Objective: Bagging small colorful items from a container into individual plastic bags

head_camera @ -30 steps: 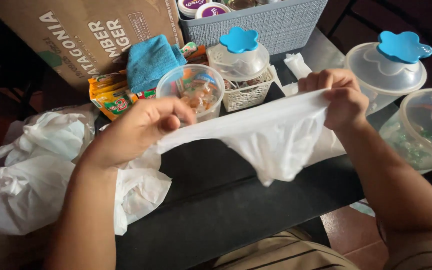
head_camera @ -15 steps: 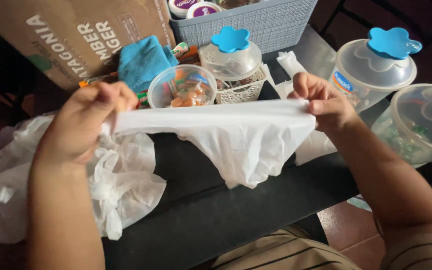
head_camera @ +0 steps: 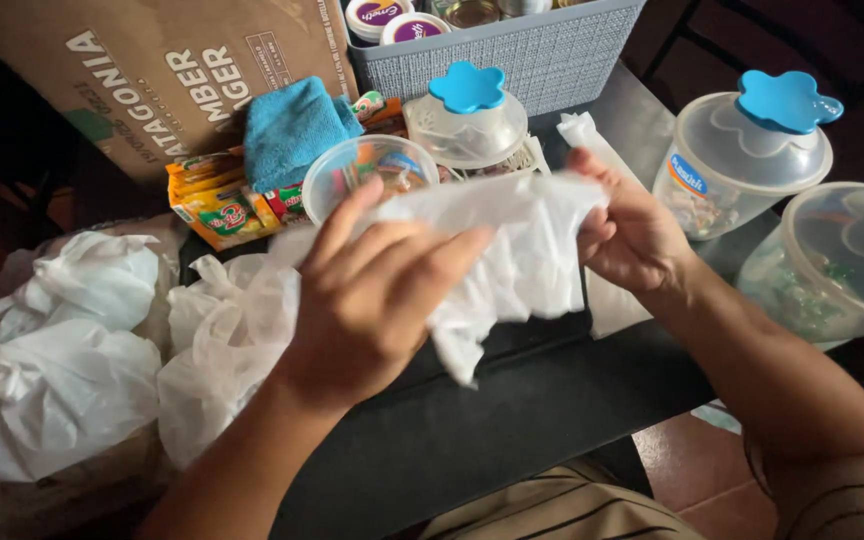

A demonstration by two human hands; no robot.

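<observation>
Head view showed a dark table [head_camera: 512,430] crowded at its far edge: a brown cardboard box [head_camera: 152,70] at the back left, a grey woven basket [head_camera: 512,55] beside it with jar lids showing over its rim, and two clear lidded containers [head_camera: 742,150] with blue flower-shaped knobs at the right. A heap of crumpled white plastic bags [head_camera: 82,350] lay at the left, partly off the table edge. Smaller items sat between: a folded blue cloth [head_camera: 292,130], yellow snack packets [head_camera: 217,205], and an open clear tub [head_camera: 367,175] just behind the hands.

Step in hand, judged from the grip: folding or gathering a single white plastic bag [head_camera: 512,250], held above the table in front of the tub. The left hand [head_camera: 382,290] was closed over the bag's left portion, fingers laid across its face. The right hand [head_camera: 632,235] pinched the bag's right edge between thumb and fingers.

The bag looked thin, translucent and heavily creased, bunched between the hands, with one loose corner hanging down toward the table.

Judgement: the next fold calls for keeping tension between both grips so the slack film does not slip or balloon; the hanging corner needs tucking in.
</observation>
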